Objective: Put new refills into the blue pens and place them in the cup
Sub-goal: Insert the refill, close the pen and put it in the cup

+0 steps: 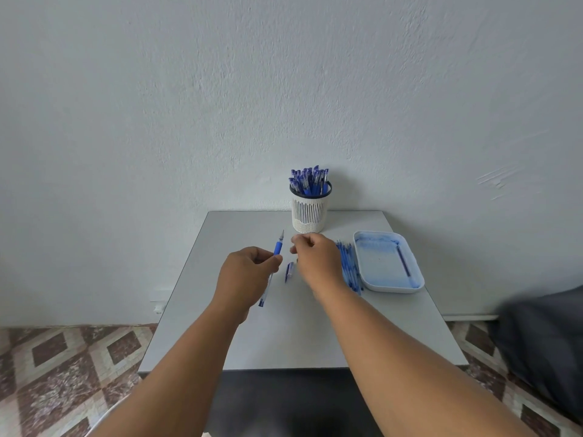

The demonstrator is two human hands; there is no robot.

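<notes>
While my left hand (249, 272) pinches the pen (272, 266) tip-up for capping | right hand (315, 258) curled (contents unclear) | cap (289, 270) at 6 o'clock of cup (310, 212).

table (284, 335) grey | on it: cup (310, 216) at back, cap (289, 271) mid, refills (349, 269) beside tray (389, 287) right

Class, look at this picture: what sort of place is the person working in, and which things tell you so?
Probably a plain room at home, set up as a small work spot: a grey table against a bare wall, a patterned tile floor, and a cup full of blue pens.
</notes>
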